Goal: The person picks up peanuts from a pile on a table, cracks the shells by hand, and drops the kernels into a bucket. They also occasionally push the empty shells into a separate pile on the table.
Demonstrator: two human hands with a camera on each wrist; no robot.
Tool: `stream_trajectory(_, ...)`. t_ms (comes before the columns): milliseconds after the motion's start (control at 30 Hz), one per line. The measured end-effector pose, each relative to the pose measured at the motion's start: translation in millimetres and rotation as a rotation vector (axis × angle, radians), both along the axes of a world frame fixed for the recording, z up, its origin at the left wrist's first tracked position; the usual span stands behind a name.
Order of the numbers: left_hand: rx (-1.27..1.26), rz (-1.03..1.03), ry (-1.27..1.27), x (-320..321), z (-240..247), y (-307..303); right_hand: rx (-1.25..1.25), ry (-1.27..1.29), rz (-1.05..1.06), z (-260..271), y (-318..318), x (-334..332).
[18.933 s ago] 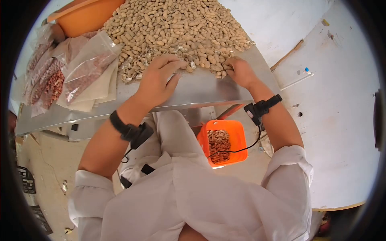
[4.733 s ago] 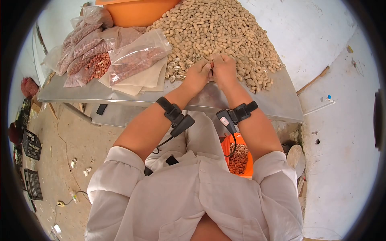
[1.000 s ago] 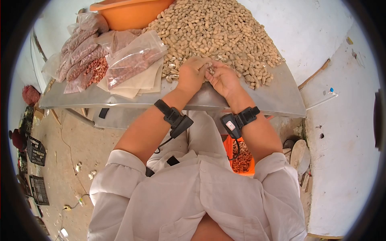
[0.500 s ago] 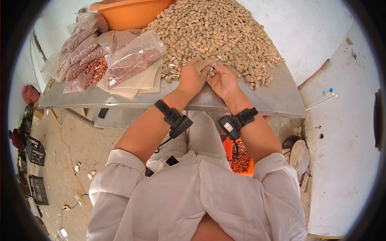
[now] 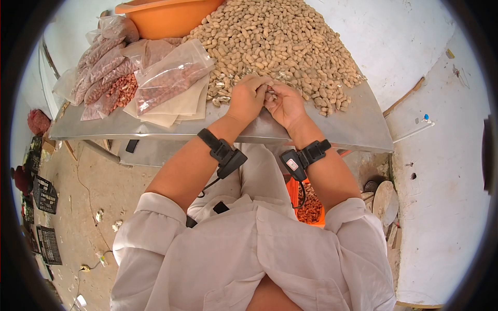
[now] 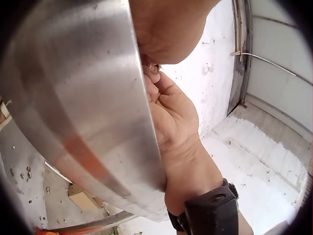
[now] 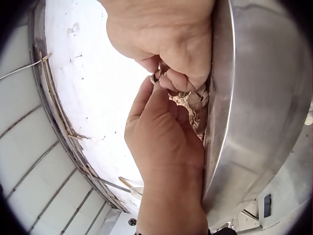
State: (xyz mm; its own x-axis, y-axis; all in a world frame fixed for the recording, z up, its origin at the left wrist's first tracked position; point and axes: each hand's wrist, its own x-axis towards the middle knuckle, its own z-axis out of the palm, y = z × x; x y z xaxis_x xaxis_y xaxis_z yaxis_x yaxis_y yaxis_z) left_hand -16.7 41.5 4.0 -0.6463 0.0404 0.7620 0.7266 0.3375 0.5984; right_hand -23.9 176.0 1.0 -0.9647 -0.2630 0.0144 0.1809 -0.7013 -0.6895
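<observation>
My left hand [image 5: 246, 98] and right hand [image 5: 287, 105] meet over the table's near edge, in front of a large heap of unshelled peanuts [image 5: 275, 36]. Between the fingertips is a peanut [image 7: 155, 78] with its shell broken open, small and partly covered by the fingers. The right wrist view has the left thumb and forefinger pinching it from below, while the curled right fingers hold it from above. In the left wrist view the right hand [image 6: 171, 110] reaches up to it beside the metal edge. Empty shell pieces [image 5: 220, 98] lie left of the hands.
Clear bags of red peanut kernels [image 5: 171, 78] lie left on the metal table [image 5: 109, 127], near an orange basin [image 5: 168, 18]. Below the table, an orange bucket [image 5: 322, 217] holds reddish kernels and shells. A white wall [image 5: 446, 197] stands on the right.
Earlier the hands were apart at the heap; since then they have come together around a peanut. Over the last second they stay in place, fingers shifting on it, the right hand turning slightly.
</observation>
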Motion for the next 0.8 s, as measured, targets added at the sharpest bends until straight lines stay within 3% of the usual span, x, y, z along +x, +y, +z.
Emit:
stream_trajectory(333,0.030,0.006,-0.051,3,3,0,0.021,0.041,-0.128,8,-5,9)
stream_trajectory(800,-0.012,0.032,-0.034,-2,-1,-3,0.071,0.071,-0.120,8,-7,11)
